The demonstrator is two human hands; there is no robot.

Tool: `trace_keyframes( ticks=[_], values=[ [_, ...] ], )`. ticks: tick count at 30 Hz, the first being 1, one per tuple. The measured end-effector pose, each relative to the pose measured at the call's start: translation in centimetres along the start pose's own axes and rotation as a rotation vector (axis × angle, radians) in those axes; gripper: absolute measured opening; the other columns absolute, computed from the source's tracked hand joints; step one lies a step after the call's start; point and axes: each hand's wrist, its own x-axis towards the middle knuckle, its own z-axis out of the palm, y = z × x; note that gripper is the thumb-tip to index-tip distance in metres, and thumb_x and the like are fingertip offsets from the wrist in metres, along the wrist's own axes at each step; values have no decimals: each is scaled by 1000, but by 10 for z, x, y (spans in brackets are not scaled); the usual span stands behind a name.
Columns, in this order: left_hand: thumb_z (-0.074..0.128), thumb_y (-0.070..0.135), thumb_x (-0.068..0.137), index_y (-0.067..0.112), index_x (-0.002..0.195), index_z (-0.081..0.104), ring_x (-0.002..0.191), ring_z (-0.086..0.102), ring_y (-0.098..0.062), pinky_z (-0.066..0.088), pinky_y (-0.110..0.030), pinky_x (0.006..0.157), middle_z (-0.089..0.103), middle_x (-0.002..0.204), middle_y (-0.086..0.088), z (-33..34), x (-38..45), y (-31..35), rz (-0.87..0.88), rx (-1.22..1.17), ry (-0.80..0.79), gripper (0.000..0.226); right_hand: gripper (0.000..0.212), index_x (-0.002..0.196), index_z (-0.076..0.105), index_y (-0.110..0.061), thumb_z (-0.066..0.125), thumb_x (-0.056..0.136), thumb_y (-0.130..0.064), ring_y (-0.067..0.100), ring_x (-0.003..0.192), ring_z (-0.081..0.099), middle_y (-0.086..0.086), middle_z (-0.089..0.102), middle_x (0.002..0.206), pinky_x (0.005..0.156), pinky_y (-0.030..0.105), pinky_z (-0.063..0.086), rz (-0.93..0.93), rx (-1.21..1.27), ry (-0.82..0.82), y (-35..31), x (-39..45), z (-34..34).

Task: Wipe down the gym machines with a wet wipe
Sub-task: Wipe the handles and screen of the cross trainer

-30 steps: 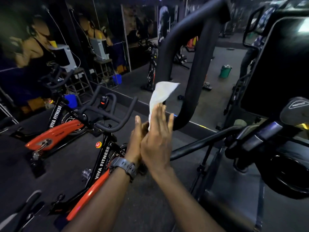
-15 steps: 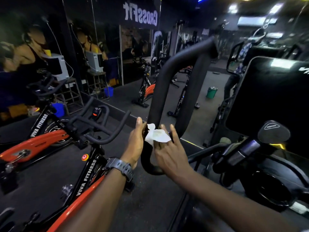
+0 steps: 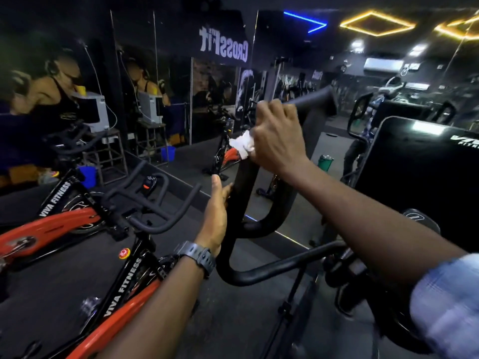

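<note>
White wipe [image 3: 243, 146] in right hand [image 3: 278, 137]

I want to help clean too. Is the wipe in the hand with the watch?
No, the white wipe is bunched under the right hand gripping the handlebar; the watch sits by the left hand.

Right hand [image 3: 277, 137] raised high on an outstretched forearm, fingers curled tight, clamping the wet wipe [image 3: 242, 145] round the handlebar [image 3: 243, 185]. Left hand [image 3: 216, 213] lower, fingers straight, laid flat against the same bar.
</note>
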Motion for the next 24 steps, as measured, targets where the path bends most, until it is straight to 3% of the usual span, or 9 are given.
trace_keyframes(
  ticks=[3, 6, 9, 11, 12, 14, 17, 21, 24],
  values=[
    [11, 60, 100, 20, 120, 63, 106, 65, -1, 49, -11, 77, 72, 111, 12, 2, -1, 1, 11, -19, -27, 69, 34, 76, 73, -10, 54, 76, -38, 31, 94, 51, 11, 59, 103, 76, 42, 33, -202, 124, -27, -33, -30, 14],
    [16, 56, 102, 8, 124, 63, 97, 71, -6, 53, -14, 70, 75, 108, -4, 2, -8, 2, -16, -100, -27, 71, 26, 76, 73, -13, 54, 77, -31, 26, 93, 50, 5, 59, 103, 75, 40, 34, -426, 164, -138, -72, -85, 35],
    [11, 52, 104, 12, 112, 64, 81, 70, 4, 50, -8, 63, 77, 86, 10, -1, -12, 2, 11, -38, -61, 67, 30, 74, 69, -11, 48, 81, -30, 28, 84, 52, 6, 56, 90, 70, 41, 35, -237, 182, -91, -63, -70, 33],
    [9, 53, 103, 16, 107, 65, 74, 70, 5, 49, -8, 60, 76, 80, 13, -2, -14, 4, 23, 15, -40, 67, 24, 73, 70, -10, 58, 75, -31, 31, 83, 52, 8, 56, 91, 67, 41, 38, -123, 190, -57, -52, -53, 27],
    [9, 56, 102, 16, 107, 66, 76, 71, 1, 51, -10, 63, 77, 84, 9, -6, -13, 6, 29, 29, -27, 70, 20, 74, 71, -9, 67, 70, -28, 32, 83, 53, 10, 57, 93, 65, 40, 41, -105, 235, -74, -51, -48, 25],
    [10, 62, 100, 15, 109, 70, 95, 71, -8, 53, -22, 84, 76, 102, -1, -14, -12, 11, 42, 56, 26, 77, 20, 81, 72, -7, 76, 69, -22, 32, 88, 55, 11, 59, 105, 60, 40, 50, -98, 355, -134, -62, -47, 23],
    [13, 66, 98, 10, 116, 69, 112, 65, -16, 44, -39, 108, 73, 114, -9, -30, -14, 17, 73, 96, 72, 82, 22, 101, 67, -8, 68, 82, -20, 30, 101, 60, 6, 57, 124, 62, 40, 54, -68, 515, -218, -88, -51, 23],
    [19, 71, 95, 24, 112, 71, 115, 64, -8, 42, -34, 109, 73, 116, 3, -59, -21, 30, 121, 226, 112, 72, 18, 86, 50, -17, 66, 78, -13, 40, 84, 64, 11, 66, 92, 61, 43, 51, 110, 795, -188, -113, -36, 21],
    [27, 76, 88, 21, 120, 69, 112, 65, -7, 44, -35, 106, 72, 117, 3, -90, -26, 39, 154, 392, 213, 76, 31, 97, 45, -24, 68, 76, -19, 41, 83, 64, 11, 68, 90, 62, 39, 48, 221, 925, -224, -134, -26, 24]
  ],
)
